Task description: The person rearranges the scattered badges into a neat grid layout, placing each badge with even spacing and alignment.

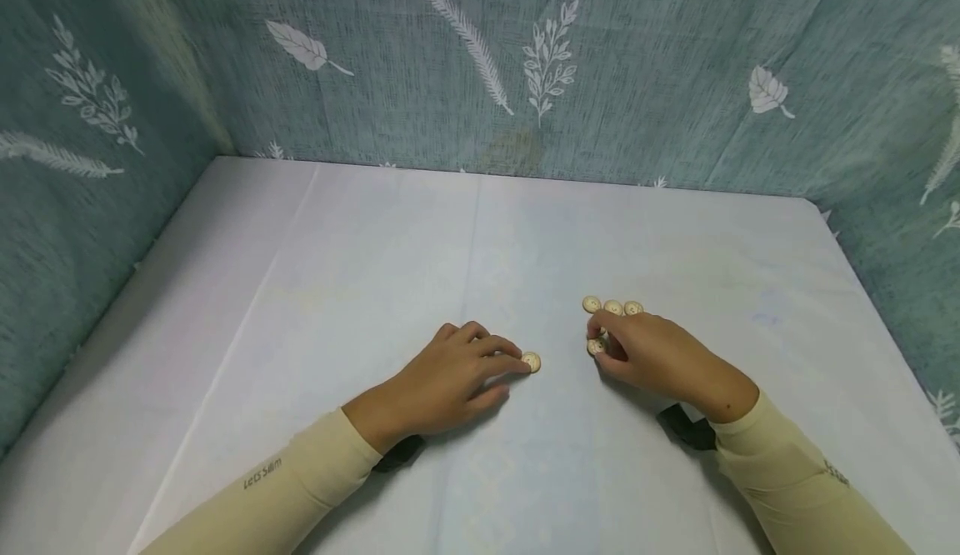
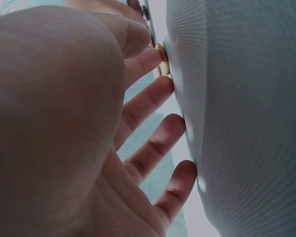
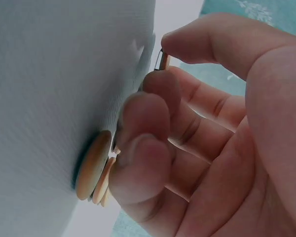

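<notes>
A round wooden button [image 1: 532, 362] lies on the white cloth near the middle, and my left hand [image 1: 442, 382] touches its edge with the index fingertip. In the left wrist view that button [image 2: 164, 68] shows edge-on beside fairly straight, spread fingers. My right hand [image 1: 671, 361] pinches another wooden button [image 1: 596, 346] between thumb and index finger; the right wrist view shows this button [image 3: 165, 60] edge-on, tilted up. Just beyond that hand, a row of buttons [image 1: 592, 304] lies flat, partly covered by the fingers. Nearer buttons [image 3: 93, 168] appear beside the curled fingers in the right wrist view.
A white cloth [image 1: 360, 263] with fold lines covers the table. Teal fabric [image 1: 405, 105] printed with white leaves hangs behind and along both sides. Dark wrist straps [image 1: 686, 428] sit under the cream sleeves [image 1: 300, 488].
</notes>
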Demonstrator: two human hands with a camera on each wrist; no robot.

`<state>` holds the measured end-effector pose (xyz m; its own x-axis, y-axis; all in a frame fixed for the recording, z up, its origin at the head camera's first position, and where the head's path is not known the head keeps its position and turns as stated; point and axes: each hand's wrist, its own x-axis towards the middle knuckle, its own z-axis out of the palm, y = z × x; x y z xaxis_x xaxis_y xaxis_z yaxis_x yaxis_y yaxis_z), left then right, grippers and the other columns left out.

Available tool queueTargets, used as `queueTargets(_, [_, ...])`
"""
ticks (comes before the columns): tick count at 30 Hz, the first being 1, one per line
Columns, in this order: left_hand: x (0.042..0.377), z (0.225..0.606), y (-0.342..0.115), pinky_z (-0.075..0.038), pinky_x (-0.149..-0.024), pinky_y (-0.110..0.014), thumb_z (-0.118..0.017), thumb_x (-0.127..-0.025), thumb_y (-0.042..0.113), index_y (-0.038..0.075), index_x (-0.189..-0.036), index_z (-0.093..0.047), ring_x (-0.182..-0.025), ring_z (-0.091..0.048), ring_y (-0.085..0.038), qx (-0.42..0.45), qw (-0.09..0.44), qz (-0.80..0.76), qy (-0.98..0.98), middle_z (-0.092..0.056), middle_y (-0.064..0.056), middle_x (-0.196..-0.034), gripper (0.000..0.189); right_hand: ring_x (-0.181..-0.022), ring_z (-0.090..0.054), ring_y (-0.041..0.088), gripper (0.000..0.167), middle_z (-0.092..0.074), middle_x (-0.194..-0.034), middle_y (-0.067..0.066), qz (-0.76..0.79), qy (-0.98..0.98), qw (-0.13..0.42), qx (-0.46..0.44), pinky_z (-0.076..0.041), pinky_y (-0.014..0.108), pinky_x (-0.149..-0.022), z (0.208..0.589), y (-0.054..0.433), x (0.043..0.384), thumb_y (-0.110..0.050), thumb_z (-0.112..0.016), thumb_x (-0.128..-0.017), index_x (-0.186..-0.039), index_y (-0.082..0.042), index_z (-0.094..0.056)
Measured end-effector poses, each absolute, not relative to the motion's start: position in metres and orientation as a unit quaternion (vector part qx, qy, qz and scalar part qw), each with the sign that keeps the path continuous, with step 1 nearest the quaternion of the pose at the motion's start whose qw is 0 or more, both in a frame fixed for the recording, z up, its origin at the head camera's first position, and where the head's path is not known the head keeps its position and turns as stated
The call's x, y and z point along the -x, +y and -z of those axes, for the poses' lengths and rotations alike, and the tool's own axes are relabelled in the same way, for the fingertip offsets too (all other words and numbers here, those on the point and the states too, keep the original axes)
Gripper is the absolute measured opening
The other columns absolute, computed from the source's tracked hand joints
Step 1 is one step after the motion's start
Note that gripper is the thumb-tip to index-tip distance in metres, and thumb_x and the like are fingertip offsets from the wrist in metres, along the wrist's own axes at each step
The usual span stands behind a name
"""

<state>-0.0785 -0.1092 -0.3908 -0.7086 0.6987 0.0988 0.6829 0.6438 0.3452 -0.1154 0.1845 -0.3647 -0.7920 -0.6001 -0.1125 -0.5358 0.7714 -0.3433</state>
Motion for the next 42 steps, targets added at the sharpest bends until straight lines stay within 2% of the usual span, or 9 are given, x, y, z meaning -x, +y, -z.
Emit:
queueTargets(7, [0.078,0.391,-0.109,-0.040,-0.093,-0.041,-0.059,-0.099,0.029,0.032,-0.129,-0.066,-0.116,-0.054,-0.016,-0.379,0.028,-0.188,0.906,-0.063,0.013,-0.131,0.031,-0.060,-0.042,0.002,0.013,-0.049,-0.066,-0.011,0.146,0.937,0.115,0.297,-0.037,0.022,-0.056,0.364,0.188,0.116,-0.014,-0.068,-0.091,-0.103,-0.015,-0.061])
queueTargets(13, [0.079,0.390,-0.109,-0.041,-0.092,-0.040,-0.060,-0.098,0.030,0.032,-0.129,-0.066,-0.114,-0.055,-0.015,-0.383,0.014,-0.182,0.906,-0.064,0.013,-0.130,0.031,-0.062,-0.044,0.003,0.014,-0.051,-0.068,-0.011,0.143,0.938,0.104,0.298,-0.038,0.023,-0.058,0.365,0.190,0.117,-0.013,-0.070,-0.090,-0.102,-0.016,-0.061])
queueTargets(19, [0.078,0.391,-0.109,-0.041,-0.093,-0.041,-0.060,-0.099,0.030,0.032,-0.129,-0.066,-0.116,-0.054,-0.015,-0.378,0.028,-0.186,0.907,-0.064,0.013,-0.131,0.031,-0.063,-0.044,0.002,0.014,-0.051,-0.069,-0.011,0.142,0.937,0.111,0.298,-0.038,0.023,-0.057,0.366,0.191,0.117,-0.014,-0.069,-0.091,-0.102,-0.016,-0.062])
queueTargets(25, [0.079,0.390,-0.110,-0.042,-0.093,-0.041,-0.061,-0.098,0.031,0.033,-0.129,-0.066,-0.116,-0.054,-0.014,-0.381,0.015,-0.178,0.907,-0.063,0.014,-0.130,0.031,-0.064,-0.043,0.003,0.015,-0.049,-0.069,-0.010,0.138,0.939,0.103,0.297,-0.037,0.023,-0.058,0.364,0.193,0.119,-0.011,-0.070,-0.089,-0.100,-0.016,-0.062])
queueTargets(42, [0.079,0.389,-0.109,-0.041,-0.093,-0.040,-0.060,-0.099,0.031,0.032,-0.129,-0.067,-0.116,-0.053,-0.014,-0.377,0.026,-0.184,0.907,-0.063,0.013,-0.131,0.031,-0.060,-0.042,0.002,0.022,-0.049,-0.064,-0.012,0.148,0.934,0.156,0.285,-0.035,0.023,-0.056,0.357,0.199,0.122,-0.007,-0.070,-0.085,-0.101,-0.018,-0.061])
